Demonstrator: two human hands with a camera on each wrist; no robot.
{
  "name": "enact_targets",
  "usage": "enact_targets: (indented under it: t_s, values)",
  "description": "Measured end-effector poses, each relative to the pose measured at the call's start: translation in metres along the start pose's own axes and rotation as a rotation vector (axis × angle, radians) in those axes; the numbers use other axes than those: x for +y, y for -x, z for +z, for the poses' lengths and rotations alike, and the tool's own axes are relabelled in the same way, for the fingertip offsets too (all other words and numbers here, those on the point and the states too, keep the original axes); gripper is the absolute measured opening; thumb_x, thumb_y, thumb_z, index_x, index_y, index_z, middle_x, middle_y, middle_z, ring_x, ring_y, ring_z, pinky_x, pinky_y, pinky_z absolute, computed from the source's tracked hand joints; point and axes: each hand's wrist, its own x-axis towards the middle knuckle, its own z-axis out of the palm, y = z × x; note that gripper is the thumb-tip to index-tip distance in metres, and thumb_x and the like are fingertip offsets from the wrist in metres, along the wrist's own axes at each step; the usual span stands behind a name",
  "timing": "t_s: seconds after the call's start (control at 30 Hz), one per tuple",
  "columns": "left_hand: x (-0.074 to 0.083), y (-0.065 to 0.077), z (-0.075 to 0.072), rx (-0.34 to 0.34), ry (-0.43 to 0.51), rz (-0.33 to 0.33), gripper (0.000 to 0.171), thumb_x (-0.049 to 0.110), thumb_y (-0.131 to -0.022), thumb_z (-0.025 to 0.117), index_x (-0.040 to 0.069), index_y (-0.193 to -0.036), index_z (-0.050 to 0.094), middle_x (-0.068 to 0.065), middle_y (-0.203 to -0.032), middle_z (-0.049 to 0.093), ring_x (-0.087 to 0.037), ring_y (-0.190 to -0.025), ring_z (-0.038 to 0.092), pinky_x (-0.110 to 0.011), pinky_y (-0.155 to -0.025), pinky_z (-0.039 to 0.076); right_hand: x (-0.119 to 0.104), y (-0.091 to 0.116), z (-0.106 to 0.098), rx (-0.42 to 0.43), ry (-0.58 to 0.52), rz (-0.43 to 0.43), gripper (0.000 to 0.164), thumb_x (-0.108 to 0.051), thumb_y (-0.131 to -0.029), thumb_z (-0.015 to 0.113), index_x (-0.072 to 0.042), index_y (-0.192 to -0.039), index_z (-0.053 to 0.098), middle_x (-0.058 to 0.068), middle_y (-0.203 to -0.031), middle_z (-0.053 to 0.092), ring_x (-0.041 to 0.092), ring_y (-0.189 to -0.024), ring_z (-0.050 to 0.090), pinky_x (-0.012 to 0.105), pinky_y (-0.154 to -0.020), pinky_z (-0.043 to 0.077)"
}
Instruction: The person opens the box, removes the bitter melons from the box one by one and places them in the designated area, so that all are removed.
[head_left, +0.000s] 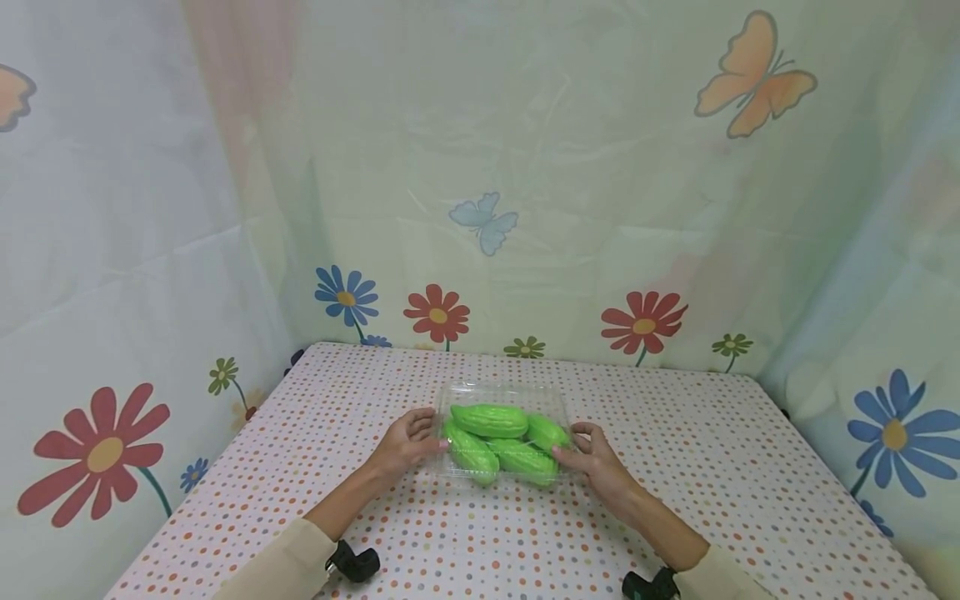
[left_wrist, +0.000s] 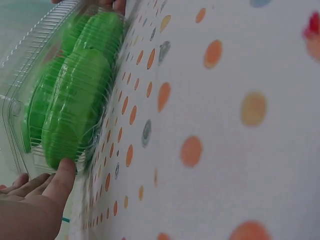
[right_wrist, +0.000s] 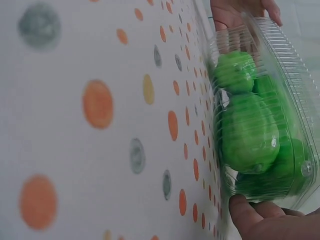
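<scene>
A clear plastic clamshell box [head_left: 501,387] sits on the dotted table in front of me, with ribbed walls and its lid over the contents. Inside lie several bright green toy bitter melons [head_left: 489,421], bumpy and elongated, also seen through the wall in the left wrist view as green melons [left_wrist: 75,105]. My left hand [head_left: 408,442] holds the box's left end, the thumb at its near corner. At the opposite end my right hand [head_left: 603,471] holds it, thumb toward me and fingers farther back. The right wrist view shows the right fingertips [right_wrist: 242,207] at the box's lower edge.
A white cloth with colored dots covers the table [head_left: 360,383]. Hanging fabric [head_left: 555,275] printed with flowers and butterflies stands behind the table and along both sides. Black wrist mounts [head_left: 354,562] sit near both sleeves.
</scene>
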Motion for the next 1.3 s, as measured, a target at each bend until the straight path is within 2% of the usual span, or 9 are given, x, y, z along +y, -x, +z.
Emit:
enact_targets:
  t_s: [0.3,0.4,0.53,0.67,0.8,0.93,1.0,1.2,1.3]
  values:
    - [0.001,0.004,-0.003,-0.042,0.001,0.014,0.099,0.016,-0.081,0.084,-0.008,-0.155,0.023,-0.031,-0.159,0.029,-0.045,-0.149,0.028,-0.047,-0.118,0.033,0.004,-0.002,0.003,-0.005,-0.055,0.008,0.079,-0.035,-0.098,0.066,-0.002,-0.15,0.017,0.03,-0.163,0.019,0.045,-0.145,0.033,0.065,-0.117,0.027]
    - [0.001,0.004,-0.003,-0.035,-0.012,0.015,0.102,0.016,-0.08,0.086,-0.008,-0.155,0.022,-0.031,-0.159,0.028,-0.045,-0.149,0.027,-0.045,-0.119,0.032,0.006,-0.002,0.004,0.016,-0.075,-0.003,0.078,-0.027,-0.095,0.072,-0.002,-0.149,0.022,0.029,-0.161,0.028,0.042,-0.142,0.041,0.054,-0.115,0.038]
    - [-0.002,0.006,-0.002,-0.01,-0.013,0.012,0.101,0.017,-0.08,0.088,-0.009,-0.154,0.024,-0.032,-0.158,0.03,-0.045,-0.148,0.028,-0.045,-0.119,0.031,0.009,-0.001,0.004,0.051,-0.113,-0.025,0.081,-0.014,-0.088,0.079,0.001,-0.149,0.028,0.029,-0.156,0.037,0.039,-0.135,0.051,0.036,-0.101,0.052]
    - [-0.005,0.008,-0.001,0.024,-0.028,0.017,0.096,0.019,-0.08,0.088,-0.01,-0.151,0.031,-0.034,-0.156,0.033,-0.047,-0.147,0.03,-0.047,-0.117,0.034,0.01,-0.001,0.004,0.091,-0.123,-0.04,0.08,-0.011,-0.083,0.083,0.003,-0.147,0.036,0.029,-0.148,0.047,0.029,-0.12,0.064,0.028,-0.09,0.057]
    - [-0.008,0.007,0.001,0.064,-0.038,0.013,0.088,0.023,-0.078,0.089,-0.011,-0.143,0.041,-0.034,-0.149,0.044,-0.045,-0.141,0.041,-0.04,-0.109,0.047,0.01,-0.002,0.004,0.161,-0.096,-0.037,0.073,-0.011,-0.079,0.086,0.004,-0.139,0.047,0.024,-0.128,0.065,0.012,-0.088,0.067,0.022,-0.071,0.057]
    - [-0.008,0.005,0.004,0.113,-0.031,-0.004,0.075,0.024,-0.076,0.091,-0.008,-0.131,0.051,-0.027,-0.131,0.063,-0.032,-0.116,0.066,-0.027,-0.088,0.057,0.009,-0.003,0.002,0.231,-0.052,-0.033,0.064,-0.013,-0.077,0.088,0.005,-0.13,0.056,0.014,-0.103,0.072,0.007,-0.068,0.058,0.021,-0.057,0.051]
    - [-0.008,0.005,0.006,0.139,-0.033,-0.013,0.069,0.022,-0.076,0.091,-0.008,-0.126,0.054,-0.025,-0.121,0.069,-0.023,-0.1,0.071,-0.025,-0.079,0.058,0.009,-0.003,0.002,0.254,-0.025,-0.037,0.064,-0.016,-0.077,0.089,0.006,-0.128,0.058,0.012,-0.101,0.074,0.008,-0.072,0.063,0.021,-0.059,0.054]
    - [-0.009,0.01,0.01,0.177,0.016,-0.034,0.056,0.015,-0.077,0.089,-0.011,-0.116,0.058,-0.008,-0.084,0.073,-0.008,-0.069,0.061,-0.022,-0.059,0.052,0.013,-0.001,0.004,0.263,-0.043,-0.023,0.064,-0.019,-0.078,0.089,0.008,-0.126,0.058,0.011,-0.1,0.076,0.012,-0.076,0.069,0.023,-0.062,0.057]
    - [-0.009,0.012,0.01,0.196,0.018,-0.014,0.047,0.015,-0.077,0.089,-0.008,-0.106,0.06,0.002,-0.068,0.062,-0.004,-0.057,0.047,-0.018,-0.05,0.041,0.015,-0.002,0.005,0.26,-0.085,-0.02,0.056,-0.018,-0.077,0.089,0.008,-0.116,0.06,0.001,-0.075,0.069,0.007,-0.06,0.057,0.021,-0.052,0.049]
